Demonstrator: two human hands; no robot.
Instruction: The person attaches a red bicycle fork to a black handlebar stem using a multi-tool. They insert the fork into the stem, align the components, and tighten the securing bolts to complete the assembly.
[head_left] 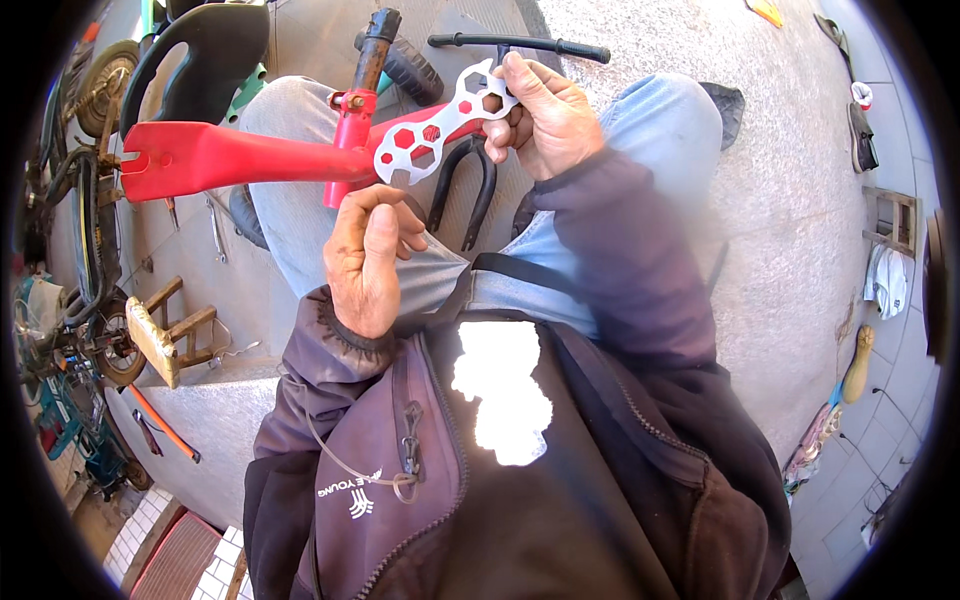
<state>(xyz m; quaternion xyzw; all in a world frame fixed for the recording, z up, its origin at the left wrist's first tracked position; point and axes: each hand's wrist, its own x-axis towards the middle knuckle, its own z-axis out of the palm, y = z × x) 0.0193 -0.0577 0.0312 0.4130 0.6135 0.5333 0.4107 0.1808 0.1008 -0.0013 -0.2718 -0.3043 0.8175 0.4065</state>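
Red bicycle frame (280, 162) lies behind the multi-hole spanner (449, 119) the right hand (556, 122) pinches, seemingly choosing an opening, careful alignment needed next; left hand (368, 262) half-curled, hold unclear.

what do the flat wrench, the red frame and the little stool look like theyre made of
Flat wrench: likely metal, bare or plated, going by its silvery look and clean-edged holes. Red frame: probably painted metal, given the smooth, even red coat. Little stool: apparently wood, dull and worn, from its brown, squared bars; the pale top is unclear.
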